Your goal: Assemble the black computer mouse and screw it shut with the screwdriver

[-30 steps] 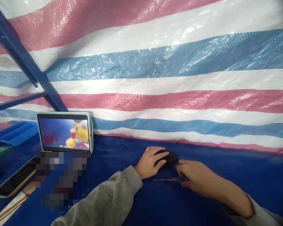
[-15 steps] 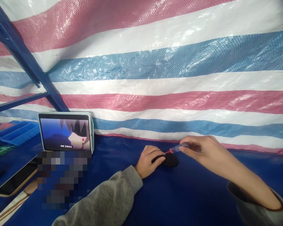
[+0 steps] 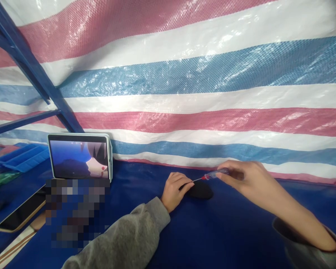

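My right hand (image 3: 248,176) grips a screwdriver (image 3: 211,175) by its clear handle with a red collar. The thin metal shaft points left, its tip at the fingertips of my left hand (image 3: 174,189). Thumb and fingers of that left hand are pinched together around the tip; whatever small thing may be between them is hidden. Beneath and just right of those fingertips, a flat black rounded object (image 3: 203,190) lies on the blue table surface (image 3: 212,228). It is oval, and its details do not show.
A tablet (image 3: 80,157) stands propped at the left, playing an animated video. In front of it lie a phone (image 3: 22,209) and a pixelated patch. A blue compartment tray (image 3: 25,157) sits far left, below a blue metal frame (image 3: 30,71). Striped tarpaulin (image 3: 184,104) hangs behind the table.
My right hand has drawn the screwdriver slightly right, showing more shaft. My left thumb has moved up off the black object and now pinches at the tip.
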A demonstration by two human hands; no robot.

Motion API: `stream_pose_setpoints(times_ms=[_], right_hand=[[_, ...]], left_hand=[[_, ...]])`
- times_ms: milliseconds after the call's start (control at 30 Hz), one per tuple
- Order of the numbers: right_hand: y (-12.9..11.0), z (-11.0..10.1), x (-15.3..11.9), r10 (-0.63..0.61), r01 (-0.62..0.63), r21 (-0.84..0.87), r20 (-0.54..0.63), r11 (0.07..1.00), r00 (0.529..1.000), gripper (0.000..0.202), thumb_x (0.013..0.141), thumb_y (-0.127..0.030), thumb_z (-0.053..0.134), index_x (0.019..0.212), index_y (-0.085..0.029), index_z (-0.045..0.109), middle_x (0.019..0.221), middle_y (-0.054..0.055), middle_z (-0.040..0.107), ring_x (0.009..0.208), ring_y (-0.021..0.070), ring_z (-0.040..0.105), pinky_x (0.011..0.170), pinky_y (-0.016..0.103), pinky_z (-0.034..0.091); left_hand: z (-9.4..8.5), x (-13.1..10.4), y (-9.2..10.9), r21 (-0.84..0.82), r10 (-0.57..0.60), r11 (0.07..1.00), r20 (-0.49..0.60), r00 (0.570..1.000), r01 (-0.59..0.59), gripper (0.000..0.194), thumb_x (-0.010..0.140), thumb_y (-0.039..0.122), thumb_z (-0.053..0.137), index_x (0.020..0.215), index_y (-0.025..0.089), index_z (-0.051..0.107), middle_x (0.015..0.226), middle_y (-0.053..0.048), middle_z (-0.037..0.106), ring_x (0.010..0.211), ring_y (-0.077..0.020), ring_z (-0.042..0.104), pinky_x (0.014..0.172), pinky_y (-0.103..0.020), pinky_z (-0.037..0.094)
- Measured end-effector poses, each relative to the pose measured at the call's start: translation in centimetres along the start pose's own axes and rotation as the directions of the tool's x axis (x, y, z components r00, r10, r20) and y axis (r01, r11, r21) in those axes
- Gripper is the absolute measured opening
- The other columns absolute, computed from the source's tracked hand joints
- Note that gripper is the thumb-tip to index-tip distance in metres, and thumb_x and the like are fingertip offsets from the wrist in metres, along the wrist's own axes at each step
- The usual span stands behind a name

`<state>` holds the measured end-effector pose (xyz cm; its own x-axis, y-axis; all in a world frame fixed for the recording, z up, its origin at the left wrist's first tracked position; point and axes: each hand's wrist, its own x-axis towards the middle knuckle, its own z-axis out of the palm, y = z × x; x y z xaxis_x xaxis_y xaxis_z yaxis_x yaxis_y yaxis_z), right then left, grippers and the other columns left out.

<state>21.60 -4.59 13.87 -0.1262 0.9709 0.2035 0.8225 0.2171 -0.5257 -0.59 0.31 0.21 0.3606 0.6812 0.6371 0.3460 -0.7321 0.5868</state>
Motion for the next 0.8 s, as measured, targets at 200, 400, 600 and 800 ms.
stream_pose_setpoints(times_ms=[200,400,600,800], right_hand=[[-0.16,0.09,0.08,-0.009,0.010,0.029,-0.006,1.000,1.000,0.027,0.081,-0.048,0.057,0.079,-0.024,0.070,0.068,0.001,0.069,0.055,0.0164,0.060,0.053,0.029,0.045],[0.15,0.17,0.05,0.023,-0.025,0.190,0.011,0.981,1.000,0.031,0.082,-0.052,0.058,0.080,-0.022,0.069,0.064,0.000,0.065,0.051,0.0142,0.057,0.052,0.028,0.046],[0.79,0.49,0.32,0.068,-0.073,0.327,0.026,0.942,0.997,0.038,0.080,-0.055,0.060,0.080,-0.018,0.069,0.056,0.001,0.059,0.049,0.0143,0.056,0.050,0.027,0.046],[0.09,0.49,0.26,0.077,-0.080,0.345,0.023,0.935,0.997,0.035,0.078,-0.053,0.062,0.081,-0.019,0.069,0.056,0.000,0.059,0.049,0.0139,0.056,0.052,0.027,0.045]], left_hand=[[0.12,-0.11,-0.21,-0.024,0.017,1.000,-0.017,1.000,-0.017,0.025,0.095,0.037,0.056,0.088,0.020,0.072,0.084,-0.003,0.073,0.082,-0.0177,0.066,0.082,-0.034,0.046],[-0.11,-0.06,-0.03,-0.094,0.008,0.995,-0.098,0.995,-0.017,0.024,0.093,0.038,0.059,0.087,0.021,0.074,0.083,-0.003,0.074,0.079,-0.0185,0.067,0.078,-0.035,0.049],[-0.48,0.06,0.44,-0.154,-0.005,0.988,-0.147,0.989,-0.018,0.019,0.092,0.031,0.062,0.086,0.019,0.074,0.082,-0.004,0.074,0.078,-0.0189,0.067,0.077,-0.036,0.051],[-0.41,0.03,0.46,-0.166,-0.027,0.986,-0.141,0.990,0.003,0.019,0.092,0.031,0.062,0.083,0.019,0.075,0.081,-0.004,0.074,0.078,-0.0196,0.068,0.078,-0.037,0.052]])
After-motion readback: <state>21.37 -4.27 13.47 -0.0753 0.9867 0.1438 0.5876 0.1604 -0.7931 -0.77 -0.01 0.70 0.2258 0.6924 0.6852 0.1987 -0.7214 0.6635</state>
